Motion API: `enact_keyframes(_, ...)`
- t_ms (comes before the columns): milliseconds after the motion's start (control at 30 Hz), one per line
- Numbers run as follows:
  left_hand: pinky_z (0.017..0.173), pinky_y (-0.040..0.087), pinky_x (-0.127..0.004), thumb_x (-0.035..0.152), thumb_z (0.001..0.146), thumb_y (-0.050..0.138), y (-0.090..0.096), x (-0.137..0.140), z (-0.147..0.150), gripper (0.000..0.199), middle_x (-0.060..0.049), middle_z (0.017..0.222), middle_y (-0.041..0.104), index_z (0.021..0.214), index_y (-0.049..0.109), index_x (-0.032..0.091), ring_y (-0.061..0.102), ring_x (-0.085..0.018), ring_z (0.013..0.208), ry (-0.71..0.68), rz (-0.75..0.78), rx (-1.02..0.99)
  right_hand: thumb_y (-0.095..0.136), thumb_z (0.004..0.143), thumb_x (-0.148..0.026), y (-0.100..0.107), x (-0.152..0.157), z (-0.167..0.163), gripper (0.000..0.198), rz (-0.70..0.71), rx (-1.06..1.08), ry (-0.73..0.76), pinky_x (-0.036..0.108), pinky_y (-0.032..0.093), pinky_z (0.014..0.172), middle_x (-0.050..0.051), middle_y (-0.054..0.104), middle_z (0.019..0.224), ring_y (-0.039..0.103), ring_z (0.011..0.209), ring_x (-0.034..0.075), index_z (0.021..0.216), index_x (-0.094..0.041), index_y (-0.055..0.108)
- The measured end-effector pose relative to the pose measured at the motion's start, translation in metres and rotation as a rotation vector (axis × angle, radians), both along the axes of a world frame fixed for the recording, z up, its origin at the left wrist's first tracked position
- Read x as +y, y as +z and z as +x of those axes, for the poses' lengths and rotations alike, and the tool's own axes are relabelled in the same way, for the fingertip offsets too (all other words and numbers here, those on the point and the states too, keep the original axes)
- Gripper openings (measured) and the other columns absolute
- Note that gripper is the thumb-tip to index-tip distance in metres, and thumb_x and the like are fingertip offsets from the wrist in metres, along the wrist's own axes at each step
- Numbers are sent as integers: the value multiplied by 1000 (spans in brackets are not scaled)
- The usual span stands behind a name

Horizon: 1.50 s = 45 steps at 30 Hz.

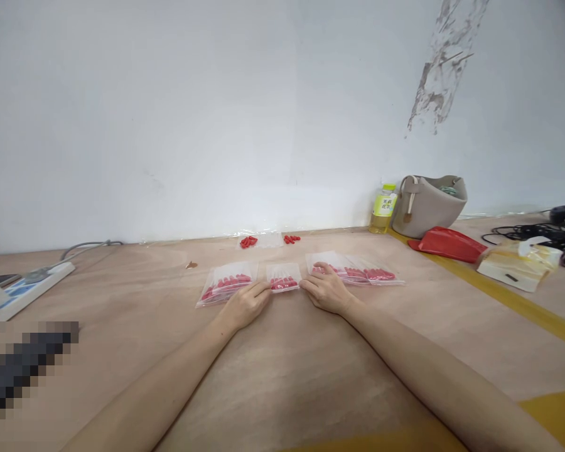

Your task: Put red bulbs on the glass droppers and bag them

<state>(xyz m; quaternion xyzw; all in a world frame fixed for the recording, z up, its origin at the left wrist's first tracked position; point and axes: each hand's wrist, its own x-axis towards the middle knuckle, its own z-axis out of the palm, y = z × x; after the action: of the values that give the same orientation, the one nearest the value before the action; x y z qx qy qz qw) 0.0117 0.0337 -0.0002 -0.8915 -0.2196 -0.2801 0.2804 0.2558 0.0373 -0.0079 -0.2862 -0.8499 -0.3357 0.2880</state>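
A small clear zip-lock bag (283,278) with several red, capsule-like pieces in a row lies flat on the table between my hands. My left hand (250,304) is closed, with its fingertips at the near left corner of this bag. At the near right corner, my right hand (327,290) pinches the edge with thumb and finger, its other fingers loosely bent. Left of it are overlapping filled bags (228,280). More filled bags (367,274) overlap on the right, partly behind my right hand.
Near the wall lie two small heaps of red pieces (248,242) (292,239) beside clear plastic (269,240). A bottle (383,209), grey bag (428,207), red packet (448,244), tissue pack (518,263) and black cables (530,235) stand right. A power strip (35,290) sits left.
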Motion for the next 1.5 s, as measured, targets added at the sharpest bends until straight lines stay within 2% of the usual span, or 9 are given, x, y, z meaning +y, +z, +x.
enact_keyframes(267,74,50,-28,17,87,39,3,-2,0,21,-6,89,64,86,60,16,60,-15,82,10,-32,-79,42,82,-16,-1,0,5,17,-51,110,18,33,27,84,1,59,68,48,72,13,77,-19,58)
enact_keyframes(367,74,50,-29,15,86,40,2,-1,1,19,-5,87,64,85,60,17,60,-15,80,13,-18,-52,42,82,-13,-1,0,3,17,-64,106,22,32,27,82,2,60,76,47,74,12,77,-19,57)
enact_keyframes(500,73,49,-30,13,85,40,1,1,1,19,-5,89,64,85,59,16,60,-16,80,29,-17,-33,41,81,-11,-1,-1,2,18,-75,99,6,34,26,83,1,59,75,46,73,12,75,-18,57)
enact_keyframes(667,72,49,-29,13,85,42,1,1,2,18,-6,87,64,84,59,16,59,-16,79,24,-28,-58,42,82,-16,3,-4,-3,16,-99,101,8,35,25,82,1,60,75,46,74,13,76,-18,57)
enact_keyframes(833,70,49,-29,13,84,43,2,0,3,16,-6,85,64,84,59,15,59,-16,76,12,-38,-54,44,82,-16,4,-7,-25,16,-50,72,54,34,27,78,1,59,71,46,73,13,76,-20,58)
enact_keyframes(1000,74,49,-28,13,84,43,-1,1,2,16,-6,90,64,88,59,14,59,-16,81,-16,-3,-74,43,82,-16,4,-7,-45,20,-7,73,40,33,27,73,1,57,65,44,67,13,69,-18,58)
enact_keyframes(1133,71,49,-28,15,84,45,0,3,4,15,-6,92,64,91,59,15,60,-16,79,-26,3,-79,42,82,-15,4,-6,-48,21,7,78,37,32,27,72,1,56,64,44,64,12,65,-16,55)
enact_keyframes(1333,66,48,-30,11,83,47,4,1,8,13,-5,88,65,85,59,15,60,-16,76,-71,5,-56,41,82,-14,5,-8,-46,21,19,67,45,34,27,75,1,56,63,43,64,11,65,-15,53)
enact_keyframes(1500,73,49,-29,11,84,45,3,-1,8,15,-6,91,64,89,58,15,59,-16,81,-91,1,-77,41,83,-15,6,-10,-50,18,22,77,68,32,27,73,1,58,69,45,69,13,72,-16,56)
